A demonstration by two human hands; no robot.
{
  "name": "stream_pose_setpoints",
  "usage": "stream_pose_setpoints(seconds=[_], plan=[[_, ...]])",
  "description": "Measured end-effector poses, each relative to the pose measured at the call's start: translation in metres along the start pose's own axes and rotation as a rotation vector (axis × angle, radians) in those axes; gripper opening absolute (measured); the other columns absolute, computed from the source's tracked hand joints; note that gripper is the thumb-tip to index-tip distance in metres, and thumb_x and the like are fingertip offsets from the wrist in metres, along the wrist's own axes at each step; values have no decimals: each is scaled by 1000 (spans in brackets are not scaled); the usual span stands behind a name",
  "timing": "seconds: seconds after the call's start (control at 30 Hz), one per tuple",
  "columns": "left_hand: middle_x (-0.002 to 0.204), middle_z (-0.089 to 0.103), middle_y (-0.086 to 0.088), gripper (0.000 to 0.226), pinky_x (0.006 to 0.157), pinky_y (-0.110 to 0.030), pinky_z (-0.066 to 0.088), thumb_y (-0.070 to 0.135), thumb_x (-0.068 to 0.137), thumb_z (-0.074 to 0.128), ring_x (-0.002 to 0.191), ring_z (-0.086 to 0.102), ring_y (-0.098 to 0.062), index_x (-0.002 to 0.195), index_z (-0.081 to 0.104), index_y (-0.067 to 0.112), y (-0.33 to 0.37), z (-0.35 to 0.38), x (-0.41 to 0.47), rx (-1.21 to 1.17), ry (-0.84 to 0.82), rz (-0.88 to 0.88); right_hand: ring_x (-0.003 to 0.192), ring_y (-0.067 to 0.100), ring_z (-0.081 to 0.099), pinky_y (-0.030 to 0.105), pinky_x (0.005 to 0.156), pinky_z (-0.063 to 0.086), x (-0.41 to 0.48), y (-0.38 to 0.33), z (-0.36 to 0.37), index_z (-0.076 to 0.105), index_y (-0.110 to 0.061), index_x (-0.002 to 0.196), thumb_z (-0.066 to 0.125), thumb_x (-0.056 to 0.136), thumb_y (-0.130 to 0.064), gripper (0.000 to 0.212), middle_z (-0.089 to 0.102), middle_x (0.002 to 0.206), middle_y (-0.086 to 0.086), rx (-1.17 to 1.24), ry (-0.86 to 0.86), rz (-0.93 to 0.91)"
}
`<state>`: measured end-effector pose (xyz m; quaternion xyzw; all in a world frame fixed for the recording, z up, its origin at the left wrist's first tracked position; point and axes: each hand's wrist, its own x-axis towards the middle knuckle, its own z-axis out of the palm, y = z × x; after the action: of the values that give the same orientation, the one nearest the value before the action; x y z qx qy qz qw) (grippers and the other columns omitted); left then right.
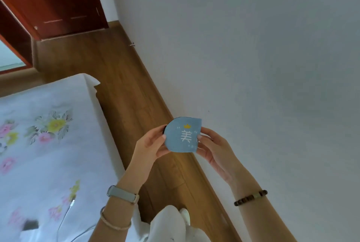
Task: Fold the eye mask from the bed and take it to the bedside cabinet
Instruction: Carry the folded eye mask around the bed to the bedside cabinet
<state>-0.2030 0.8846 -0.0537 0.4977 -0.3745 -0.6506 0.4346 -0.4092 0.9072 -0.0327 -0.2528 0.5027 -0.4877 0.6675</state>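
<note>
Folded light-blue fabric eye mask (183,138) held up at lower centre.
Left hand (151,143) pinches its left edge, right hand (211,147) its right edge; floral white bedsheet (48,124) lies lower left.

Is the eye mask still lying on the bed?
No, both hands, left hand and right hand, hold the eye mask up beside the bed.

Bed (50,93) at my left, wooden floor (124,78) beside it.
I see a white floral-print sheet covering the bed; a white cable (65,216) and a small dark object (30,225), too blurred to name, lie on it.
</note>
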Motion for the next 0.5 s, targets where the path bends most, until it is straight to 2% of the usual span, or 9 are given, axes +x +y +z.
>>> stream_pose_setpoints(seconds=[0.13, 0.33, 0.5], plan=[[118, 71, -5, 31, 76, -30, 62, 11, 93, 58, 106, 72, -20, 123, 61, 13, 15, -19, 20, 10, 104, 43, 91, 24, 75, 29, 75, 60, 46, -9, 24, 68, -5, 118, 56, 96, -1, 25, 76, 105, 17, -13, -67, 68], [123, 68, -10, 31, 83, -34, 60, 12, 95, 55, 111, 69, -25, 126, 59, 14, 43, -59, 66, 18, 213, 77, 96, 24, 75, 28, 73, 61, 116, -23, 73, 69, -10, 117, 55, 97, -3, 26, 77, 108, 15, -47, -188, 84], [122, 68, -11, 30, 81, -31, 61, 11, 96, 55, 109, 69, -25, 125, 60, 13, 80, -98, 121, -10, 277, 90, 99, 24, 75, 29, 75, 61, 187, -39, 123, 70, -14, 115, 54, 97, -4, 26, 77, 109, 11, -119, -239, 88]])
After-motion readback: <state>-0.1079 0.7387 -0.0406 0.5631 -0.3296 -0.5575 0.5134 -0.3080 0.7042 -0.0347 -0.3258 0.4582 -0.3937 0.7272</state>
